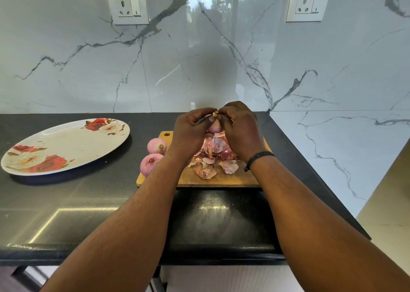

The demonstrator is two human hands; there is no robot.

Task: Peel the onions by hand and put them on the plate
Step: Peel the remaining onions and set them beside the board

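A pink onion point(214, 127) is held up between both hands above the wooden cutting board point(221, 179). My left hand point(190, 134) grips its left side and my right hand point(240, 129) its right side, with fingertips pinching at the dry tip on top. Most of that onion is hidden by the fingers. Two more pink onions point(157, 146) point(149, 164) lie at the board's left edge. A heap of loose pink skins point(213, 158) lies on the board under my hands. The oval white plate point(66, 145) with red roses sits to the left on the black counter, holding nothing.
The black counter point(88, 203) meets a white marble wall behind and a marble side wall at right. Two wall sockets point(127, 7) point(308, 4) sit high on the back wall. The counter's front edge runs near the bottom of the view.
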